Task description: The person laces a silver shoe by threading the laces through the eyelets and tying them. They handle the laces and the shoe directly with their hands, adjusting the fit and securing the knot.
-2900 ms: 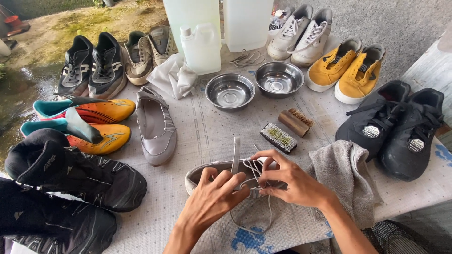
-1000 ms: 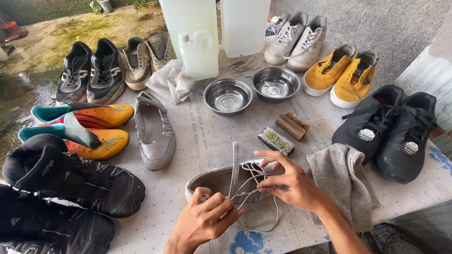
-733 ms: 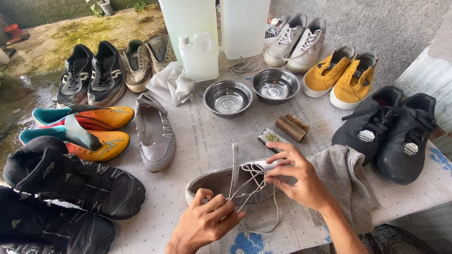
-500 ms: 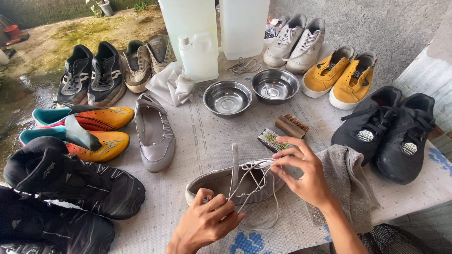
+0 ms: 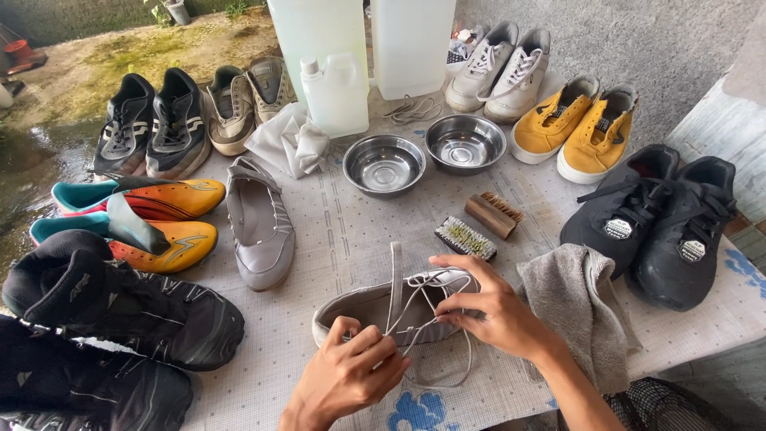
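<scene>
My left hand [image 5: 347,375] and right hand [image 5: 488,307] each pinch the thin, limp white lace [image 5: 415,307] of the light, floppy grey shoe [image 5: 395,307], best taken near the eyelets

Bare table [image 5: 351,231] lies behind the grey shoe [image 5: 375,307]; two brushes [image 5: 479,227] and a towel [image 5: 582,307] crowd its right.

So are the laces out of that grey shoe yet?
Not yet. The white lace hangs loose but is threaded through the grey shoe. The left hand holds the heel end; the right hand pinches the lace at the toe end. Both brushes lie untouched beside the grey towel.
</scene>
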